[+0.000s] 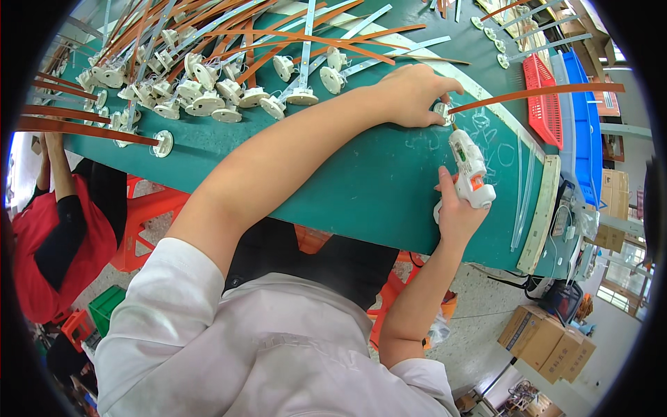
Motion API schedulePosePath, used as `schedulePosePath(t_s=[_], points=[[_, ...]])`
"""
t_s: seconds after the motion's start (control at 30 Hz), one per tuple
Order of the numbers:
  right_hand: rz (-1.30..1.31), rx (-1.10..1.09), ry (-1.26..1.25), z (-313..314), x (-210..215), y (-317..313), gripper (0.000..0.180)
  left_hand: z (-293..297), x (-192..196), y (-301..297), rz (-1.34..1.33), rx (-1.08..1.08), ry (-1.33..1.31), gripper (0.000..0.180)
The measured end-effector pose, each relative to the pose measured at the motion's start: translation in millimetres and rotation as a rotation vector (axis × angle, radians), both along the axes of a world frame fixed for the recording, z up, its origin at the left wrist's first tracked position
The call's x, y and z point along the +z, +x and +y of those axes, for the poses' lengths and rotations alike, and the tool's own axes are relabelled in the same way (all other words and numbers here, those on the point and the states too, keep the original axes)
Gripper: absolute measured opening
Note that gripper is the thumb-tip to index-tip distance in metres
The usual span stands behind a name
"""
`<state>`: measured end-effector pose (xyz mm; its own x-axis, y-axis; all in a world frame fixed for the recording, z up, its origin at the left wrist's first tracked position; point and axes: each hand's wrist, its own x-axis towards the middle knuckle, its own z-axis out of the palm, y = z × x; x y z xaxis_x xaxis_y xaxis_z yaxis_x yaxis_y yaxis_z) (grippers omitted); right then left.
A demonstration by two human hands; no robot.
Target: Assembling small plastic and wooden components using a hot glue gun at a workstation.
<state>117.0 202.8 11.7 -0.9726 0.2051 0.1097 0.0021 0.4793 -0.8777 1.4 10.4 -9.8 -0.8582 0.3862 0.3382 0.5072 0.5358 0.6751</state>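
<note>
Left hand (415, 94): fingers, nearly together, are pinching round white base (445, 115) at tabletop (333, 181); brown strip (556, 90) is jutting rightward. Right hand (460, 217): fingers are wrapping white glue gun (467, 156). Beyond, red basket (544, 104), blue tray (592, 139) are standing; contents unclear.

Left arm (285, 163): toward 2 o'clock
Left hand (411, 94): 1 o'clock, curved
Right forearm (429, 295): toward 1 o'clock
Right hand (460, 217): 3 o'clock, gripping

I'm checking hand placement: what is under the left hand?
At the fingertips of the left hand, part of a white base shows, with a brown strip extending from it. What lies beneath the palm is covered.
</note>
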Motion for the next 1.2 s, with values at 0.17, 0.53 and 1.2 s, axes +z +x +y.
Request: schedulePosePath(t_s=[0.17, 0.53, 1.2], points=[[-0.009, -0.013, 0.029, 0.2, 1.1, 0.3, 0.023, 0.4, -2.8, -2.3, 0.020, 0.022, 0.016, 0.053], [-0.020, -0.020, 0.033, 1.3, -1.8, -2.7, 0.024, -5.7, -4.3, -6.7, 0.049, -0.054, -0.025, 0.056], [-0.021, -0.002, 0.047, 0.9, -0.7, -2.0, 0.024, -4.8, -0.5, -2.0, 0.083, 0.045, -0.051, 0.052]])
